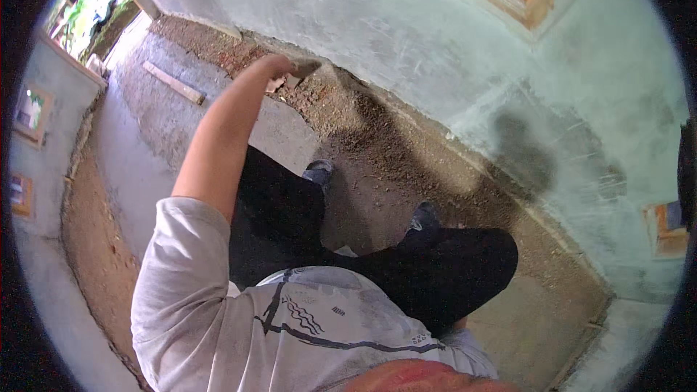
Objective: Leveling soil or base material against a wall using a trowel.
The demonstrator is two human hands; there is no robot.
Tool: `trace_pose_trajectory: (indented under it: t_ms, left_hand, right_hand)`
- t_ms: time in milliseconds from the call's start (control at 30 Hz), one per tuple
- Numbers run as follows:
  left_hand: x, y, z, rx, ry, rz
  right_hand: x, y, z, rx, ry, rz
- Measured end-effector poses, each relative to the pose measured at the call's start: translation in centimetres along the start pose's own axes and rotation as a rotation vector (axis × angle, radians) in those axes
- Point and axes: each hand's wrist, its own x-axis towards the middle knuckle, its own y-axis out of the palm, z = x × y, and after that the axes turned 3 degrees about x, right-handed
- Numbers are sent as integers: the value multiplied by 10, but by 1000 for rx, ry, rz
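My left arm reaches far forward, and my left hand is low by the foot of the wall, over the strip of loose soil. Its fingers are curled and mostly hidden from above. A small, blurred grey-brown flat thing juts out from the hand toward the wall; its kind is not clear. Beneath the hand lie a few pale broken pieces. My right hand is hidden behind my bent right leg; only a sliver of skin shows beside the thigh.
A grey-green plastered wall runs along the soil strip. A wooden plank lies on the grey concrete floor to the left. At the far left is a bright doorway with greenery outside. My shoes are beside the soil.
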Motion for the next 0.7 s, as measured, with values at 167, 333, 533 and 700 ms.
trace_pose_trajectory:
  t_ms: [167,333,533,700]
  left_hand:
    - [32,135,-230,-217,-16,37]
    - [-10,77,-240,299,380,-7]
    - [-101,35,-230,-104,72,449]
    - [-107,76,-183,-83,164,241]
  right_hand:
    - [-99,-132,-30,-56,224,-353]
    - [-86,-205,-60,79,119,-460]
    - [-123,-189,102,-691,-177,-333]
    - [-120,-152,208,-508,-129,-176]
